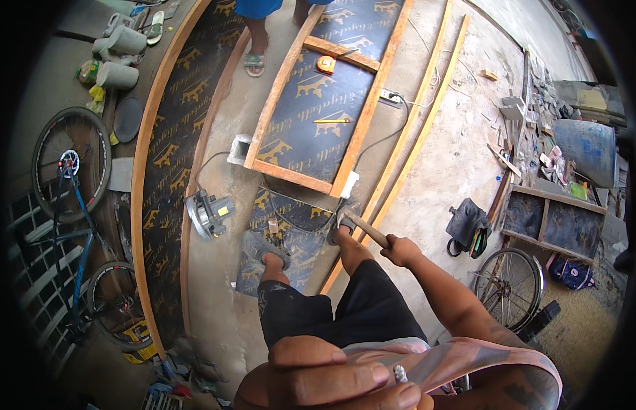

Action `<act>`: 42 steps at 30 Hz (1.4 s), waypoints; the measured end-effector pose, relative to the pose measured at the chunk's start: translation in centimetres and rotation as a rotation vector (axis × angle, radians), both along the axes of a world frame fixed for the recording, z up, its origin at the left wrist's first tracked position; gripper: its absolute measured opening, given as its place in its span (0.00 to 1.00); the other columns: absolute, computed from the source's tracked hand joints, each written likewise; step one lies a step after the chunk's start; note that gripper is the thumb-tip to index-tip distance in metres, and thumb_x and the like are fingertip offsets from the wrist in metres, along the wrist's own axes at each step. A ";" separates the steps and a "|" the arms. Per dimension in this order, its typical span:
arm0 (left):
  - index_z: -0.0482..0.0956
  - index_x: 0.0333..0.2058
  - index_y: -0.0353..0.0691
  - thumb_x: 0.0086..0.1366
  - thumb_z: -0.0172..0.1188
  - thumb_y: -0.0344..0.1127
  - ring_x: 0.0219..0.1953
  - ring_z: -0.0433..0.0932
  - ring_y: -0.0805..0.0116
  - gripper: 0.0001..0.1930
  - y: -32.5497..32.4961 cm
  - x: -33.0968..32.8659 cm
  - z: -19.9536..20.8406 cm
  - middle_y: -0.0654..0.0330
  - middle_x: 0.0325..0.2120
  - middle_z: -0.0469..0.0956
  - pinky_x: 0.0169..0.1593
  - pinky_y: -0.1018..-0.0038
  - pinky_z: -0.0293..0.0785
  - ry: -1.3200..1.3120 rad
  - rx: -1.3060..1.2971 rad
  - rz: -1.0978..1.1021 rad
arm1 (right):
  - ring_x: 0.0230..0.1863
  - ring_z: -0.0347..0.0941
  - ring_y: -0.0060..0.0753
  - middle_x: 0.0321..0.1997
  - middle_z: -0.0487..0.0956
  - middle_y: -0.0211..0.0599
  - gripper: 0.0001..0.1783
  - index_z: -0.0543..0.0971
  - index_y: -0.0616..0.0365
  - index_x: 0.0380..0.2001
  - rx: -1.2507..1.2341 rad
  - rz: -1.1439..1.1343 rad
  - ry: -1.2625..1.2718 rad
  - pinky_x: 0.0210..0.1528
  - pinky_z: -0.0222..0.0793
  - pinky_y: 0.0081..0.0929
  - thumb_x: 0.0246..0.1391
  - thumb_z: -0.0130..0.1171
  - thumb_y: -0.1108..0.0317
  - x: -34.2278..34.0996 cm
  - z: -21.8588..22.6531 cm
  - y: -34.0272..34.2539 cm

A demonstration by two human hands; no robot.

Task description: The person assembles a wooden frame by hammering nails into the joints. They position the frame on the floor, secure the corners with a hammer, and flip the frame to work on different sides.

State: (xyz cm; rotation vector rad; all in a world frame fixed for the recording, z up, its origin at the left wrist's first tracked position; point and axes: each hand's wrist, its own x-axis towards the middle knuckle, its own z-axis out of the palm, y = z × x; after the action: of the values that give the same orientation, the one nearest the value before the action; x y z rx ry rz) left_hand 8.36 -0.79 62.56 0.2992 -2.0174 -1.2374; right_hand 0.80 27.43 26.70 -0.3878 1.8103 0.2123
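Note:
My right hand [401, 251] is wrapped round the wooden handle of a hammer [366, 229], whose head is beside my right foot. Close below the camera, my left hand [332, 377] is raised with its fingers curled round a cigarette [400, 374]; only its grey, ashy tip shows clearly. Ahead of my feet lies a wooden frame [271, 123] on a dark panel [318, 102] with gold crown prints. An orange tape measure [325, 64] and a yellow pencil [332, 121] rest on this panel. Hollow blocks [240, 149] support its near corners.
A circular saw [207, 214] sits left of the frame, its cord trailing. Another person's sandalled foot [255, 63] is beyond it. Long timber strips [427, 102] lie at right, near a black bag [467, 225]. A bicycle [75, 225] stands left; a wheel [509, 280] is right.

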 end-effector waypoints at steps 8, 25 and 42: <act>0.66 0.40 0.54 0.61 0.75 0.42 0.37 0.76 0.76 0.21 2.1 -4.8 -1.7 0.82 0.33 0.79 0.41 0.69 0.66 0.135 -0.067 -0.073 | 0.52 0.81 0.58 0.49 0.84 0.54 0.26 0.76 0.51 0.55 -0.049 0.013 0.104 0.54 0.77 0.52 0.61 0.60 0.47 -9.3 -0.3 1.4; 0.69 0.53 0.46 0.63 0.74 0.41 0.38 0.78 0.70 0.25 -8.0 -9.7 -6.9 0.70 0.38 0.81 0.49 0.66 0.72 0.110 0.082 -0.041 | 0.56 0.81 0.54 0.54 0.84 0.51 0.26 0.77 0.53 0.57 -0.090 0.157 0.236 0.58 0.76 0.49 0.63 0.60 0.49 -23.4 -1.5 -19.2; 0.86 0.42 0.41 0.72 0.57 0.53 0.45 0.85 0.45 0.21 -17.0 -30.5 -62.5 0.48 0.39 0.87 0.48 0.55 0.80 -1.178 0.615 0.504 | 0.52 0.83 0.59 0.52 0.83 0.60 0.26 0.67 0.59 0.57 0.078 0.437 0.069 0.55 0.78 0.52 0.63 0.56 0.56 -36.8 -11.3 -24.1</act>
State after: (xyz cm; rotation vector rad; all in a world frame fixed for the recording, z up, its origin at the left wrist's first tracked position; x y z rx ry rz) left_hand -22.10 -17.74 0.09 2.0842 -2.0759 -1.4403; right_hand -36.03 3.28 15.38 -0.7261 1.7596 0.6036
